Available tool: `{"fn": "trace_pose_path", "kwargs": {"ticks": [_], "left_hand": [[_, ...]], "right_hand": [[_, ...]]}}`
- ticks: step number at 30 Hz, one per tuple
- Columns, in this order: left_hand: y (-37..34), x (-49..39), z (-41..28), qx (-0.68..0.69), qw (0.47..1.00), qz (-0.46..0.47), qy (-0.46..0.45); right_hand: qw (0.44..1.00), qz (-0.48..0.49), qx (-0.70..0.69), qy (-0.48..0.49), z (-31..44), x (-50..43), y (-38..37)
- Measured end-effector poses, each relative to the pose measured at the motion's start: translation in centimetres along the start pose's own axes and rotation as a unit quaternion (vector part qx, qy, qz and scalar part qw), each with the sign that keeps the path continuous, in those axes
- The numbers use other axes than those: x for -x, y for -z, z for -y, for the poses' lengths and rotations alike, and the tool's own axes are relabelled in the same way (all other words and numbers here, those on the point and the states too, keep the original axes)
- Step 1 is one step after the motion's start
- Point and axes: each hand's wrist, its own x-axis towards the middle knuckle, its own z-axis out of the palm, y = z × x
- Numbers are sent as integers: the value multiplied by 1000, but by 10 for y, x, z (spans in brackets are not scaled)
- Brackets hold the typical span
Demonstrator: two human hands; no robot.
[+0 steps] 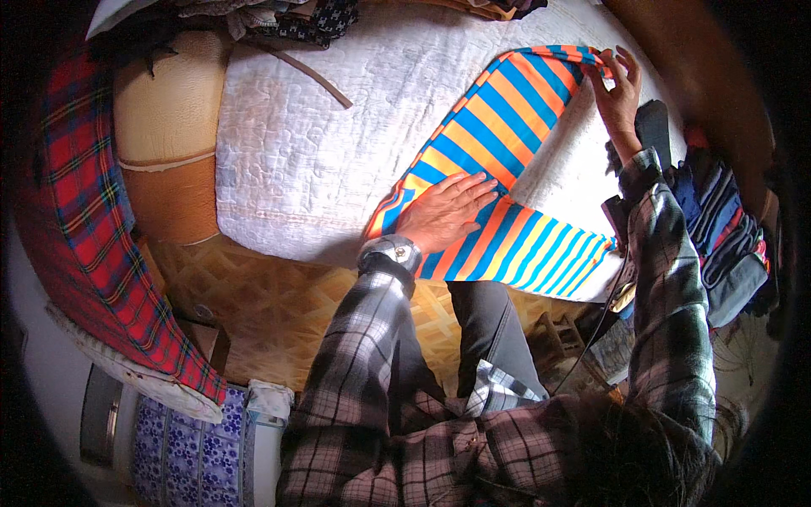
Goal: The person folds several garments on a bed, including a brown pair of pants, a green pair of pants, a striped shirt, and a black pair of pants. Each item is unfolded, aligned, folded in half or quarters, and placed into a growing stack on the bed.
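Note:
A pair of striped trousers [507, 114] in orange, yellow and blue lies spread on a white quilted cover [285, 152], its two legs forming a V. Flat on the cloth near the waist part rests my left hand [447, 212], palm down, fingers slightly spread. My right hand [618, 92] is at the end of the upper leg and pinches its bunched hem between thumb and fingers. The lower leg stretches to the right below, untouched.
Folded dark clothes [728, 228] are stacked at the right. Other garments [304, 22] lie at the top, near a thin brown strip [313, 79]. A red plaid cloth [114, 209] hangs at the left beside a tan padded surface [171, 108]. A dark cable [595, 336] runs down at the right.

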Motion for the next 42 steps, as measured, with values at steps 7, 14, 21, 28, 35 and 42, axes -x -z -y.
{"fn": "trace_pose_path", "kwargs": {"ticks": [7, 14, 21, 28, 35, 42], "left_hand": [[-4, -1, 1, -26, 1000, 12, -7], [-3, -2, 2, -44, 999, 14, -10], [-10, 0, 5, -8, 1000, 2, -10], [-11, 19, 22, 91, 995, 19, 36], [30, 56, 30, -34, 999, -22, -7], [48, 87, 9, -39, 978, -191, 77]], "right_hand": [[907, 136, -357, -178, 9, -8, 37], [886, 207, -402, -99, 31, -2, 63], [826, 263, -476, -150, 75, 32, 124], [674, 454, -580, 46, 182, 111, 183], [608, 516, -601, 48, 240, 211, 177], [637, 560, -525, 75, 242, 242, 141]]}}
